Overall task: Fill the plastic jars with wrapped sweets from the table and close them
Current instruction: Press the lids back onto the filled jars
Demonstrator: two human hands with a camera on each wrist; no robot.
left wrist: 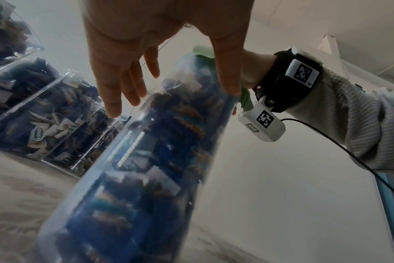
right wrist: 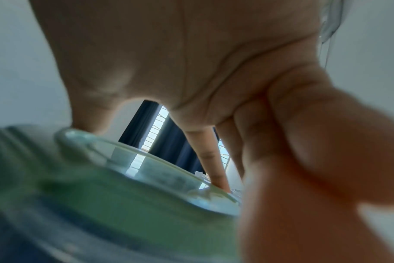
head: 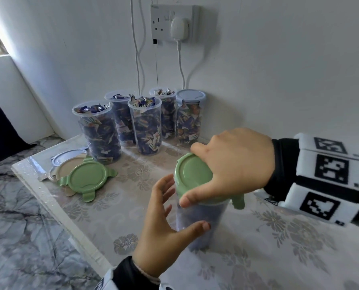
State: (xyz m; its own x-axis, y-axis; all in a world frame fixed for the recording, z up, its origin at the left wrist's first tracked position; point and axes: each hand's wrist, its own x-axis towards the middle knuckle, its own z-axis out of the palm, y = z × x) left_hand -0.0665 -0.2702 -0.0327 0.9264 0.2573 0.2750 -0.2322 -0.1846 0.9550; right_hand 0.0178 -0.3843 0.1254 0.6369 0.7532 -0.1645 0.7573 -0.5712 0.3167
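Observation:
A clear plastic jar full of blue-wrapped sweets stands at the near middle of the table. A green lid sits on its mouth, with one clip tab hanging at the right. My right hand grips the lid from above, thumb on the near rim and fingers over the far edge. My left hand is beside the jar with its thumb touching the wall and its fingers spread off it. The left wrist view shows the jar from below, my left hand above. The right wrist view shows the lid under my right hand.
Several open jars full of sweets stand at the back by the wall, beside one closed with a blue lid. Loose lids, green on top, lie at the left. The table edge runs diagonally left. Cables hang from a wall socket.

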